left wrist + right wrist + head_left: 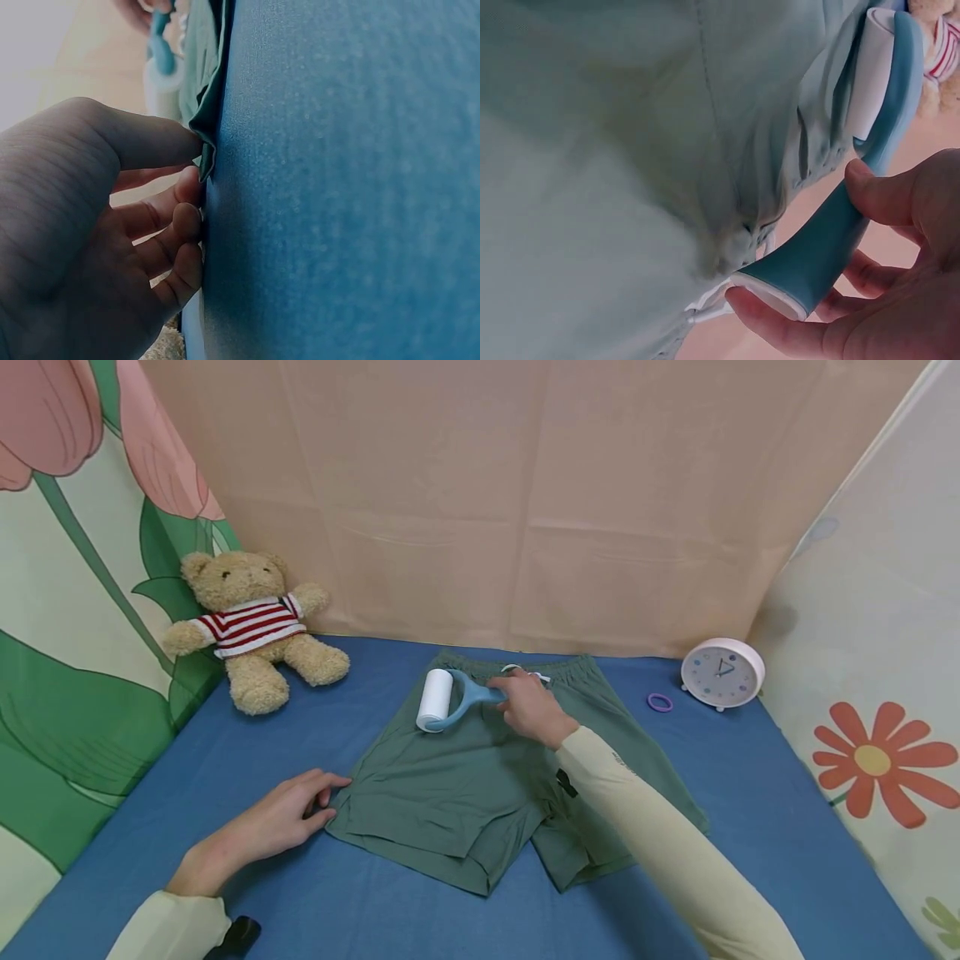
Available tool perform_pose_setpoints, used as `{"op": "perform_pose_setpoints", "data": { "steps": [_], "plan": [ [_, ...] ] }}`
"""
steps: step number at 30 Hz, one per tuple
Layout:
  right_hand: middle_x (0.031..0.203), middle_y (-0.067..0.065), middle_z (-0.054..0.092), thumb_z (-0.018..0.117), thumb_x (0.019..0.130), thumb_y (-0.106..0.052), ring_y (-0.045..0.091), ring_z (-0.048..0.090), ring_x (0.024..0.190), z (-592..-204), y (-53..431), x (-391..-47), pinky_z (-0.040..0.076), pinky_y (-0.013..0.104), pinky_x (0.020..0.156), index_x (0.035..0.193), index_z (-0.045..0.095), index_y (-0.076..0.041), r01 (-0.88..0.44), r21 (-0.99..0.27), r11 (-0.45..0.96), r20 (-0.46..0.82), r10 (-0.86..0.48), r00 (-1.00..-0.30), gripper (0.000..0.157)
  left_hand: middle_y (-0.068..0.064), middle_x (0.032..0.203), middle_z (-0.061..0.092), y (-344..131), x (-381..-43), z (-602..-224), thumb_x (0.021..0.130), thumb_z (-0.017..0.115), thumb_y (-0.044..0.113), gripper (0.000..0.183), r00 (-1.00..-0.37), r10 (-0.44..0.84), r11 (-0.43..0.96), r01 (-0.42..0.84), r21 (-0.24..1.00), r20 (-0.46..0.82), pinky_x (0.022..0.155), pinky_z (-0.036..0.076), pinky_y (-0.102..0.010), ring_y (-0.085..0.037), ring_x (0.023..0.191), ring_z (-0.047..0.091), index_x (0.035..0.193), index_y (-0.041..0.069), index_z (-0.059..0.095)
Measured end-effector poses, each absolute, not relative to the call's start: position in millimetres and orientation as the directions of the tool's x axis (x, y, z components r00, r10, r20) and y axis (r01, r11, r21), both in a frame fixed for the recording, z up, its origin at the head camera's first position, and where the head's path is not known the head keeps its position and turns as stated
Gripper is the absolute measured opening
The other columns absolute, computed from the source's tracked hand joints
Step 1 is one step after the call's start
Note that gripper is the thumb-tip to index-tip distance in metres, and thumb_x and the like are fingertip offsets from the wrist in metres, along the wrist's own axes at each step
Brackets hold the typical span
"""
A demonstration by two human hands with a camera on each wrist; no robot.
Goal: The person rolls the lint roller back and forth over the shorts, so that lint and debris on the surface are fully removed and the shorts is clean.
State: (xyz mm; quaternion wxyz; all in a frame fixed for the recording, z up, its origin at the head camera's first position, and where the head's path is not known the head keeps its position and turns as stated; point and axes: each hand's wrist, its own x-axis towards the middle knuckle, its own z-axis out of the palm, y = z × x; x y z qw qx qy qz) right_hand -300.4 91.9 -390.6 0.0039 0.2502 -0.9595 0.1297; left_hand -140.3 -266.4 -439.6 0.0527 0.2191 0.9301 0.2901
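A pair of dark green shorts (438,797) lies spread on the blue cloth, waistband at the far side. My right hand (534,706) grips the blue handle of a lint roller (468,700), seen closely in the right wrist view with thumb (877,191) and fingers around it. The roller's white cylinder rests over the upper left of the shorts. At the lower left corner of the shorts, my left hand (288,810) touches the fabric edge with thumb and index finger, their tips apart. Its other fingers (176,262) bend down against the cloth.
A teddy bear (251,627) in a striped shirt sits at the back left. On the back right stand a round pink clock (722,674) and a purple ring (660,702). A beige backdrop (480,510) rises behind the blue cloth (300,910), with patterned sheets at both sides.
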Motion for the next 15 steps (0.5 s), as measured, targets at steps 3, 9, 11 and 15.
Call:
{"op": "perform_pose_setpoints", "data": {
  "steps": [3, 9, 11, 15],
  "plan": [
    [0.123, 0.017, 0.06, 0.064, 0.098, -0.002, 0.035, 0.058, 0.108, -390.7, 100.2, -299.8, 0.054, 0.046, 0.078, 0.137, 0.065, -0.012, -0.48, -0.242, 0.843, 0.077, -0.476, -0.876, 0.04, 0.005, 0.087, 0.045, -265.9, -140.6, -439.1, 0.097, 0.067, 0.006, 0.037, -0.898, 0.44, 0.736, 0.378, 0.562, 0.027, 0.063, 0.036, -0.028, -0.005, 0.068, 0.039, 0.133, 0.003, 0.061],
    [0.119, 0.018, 0.059, 0.065, 0.098, -0.003, 0.037, 0.058, 0.104, -392.2, 120.8, -299.1, 0.052, 0.046, 0.076, 0.136, 0.065, -0.011, -0.451, -0.251, 0.856, 0.061, -0.451, -0.89, 0.039, 0.005, 0.086, 0.045, -265.3, -140.8, -438.5, 0.097, 0.067, 0.007, 0.037, -0.898, 0.439, 0.737, 0.375, 0.562, 0.024, 0.062, 0.036, -0.027, -0.005, 0.067, 0.039, 0.133, 0.003, 0.061],
    [0.118, 0.018, 0.059, 0.064, 0.098, -0.002, 0.037, 0.058, 0.103, -392.0, 127.9, -298.5, 0.052, 0.045, 0.073, 0.136, 0.065, -0.011, -0.445, -0.261, 0.857, 0.055, -0.447, -0.893, 0.039, 0.005, 0.086, 0.045, -265.1, -140.7, -438.4, 0.097, 0.067, 0.006, 0.037, -0.898, 0.439, 0.738, 0.375, 0.561, 0.024, 0.062, 0.036, -0.027, -0.005, 0.067, 0.039, 0.133, 0.003, 0.061],
    [0.115, 0.017, 0.058, 0.063, 0.097, -0.001, 0.036, 0.058, 0.102, -391.9, 141.6, -298.6, 0.052, 0.045, 0.074, 0.136, 0.065, -0.011, -0.439, -0.26, 0.86, 0.056, -0.441, -0.896, 0.041, 0.004, 0.086, 0.045, -264.9, -140.5, -438.6, 0.097, 0.067, 0.006, 0.037, -0.899, 0.437, 0.74, 0.372, 0.56, 0.021, 0.061, 0.036, -0.027, -0.005, 0.067, 0.039, 0.133, 0.002, 0.061]
  ]
}}
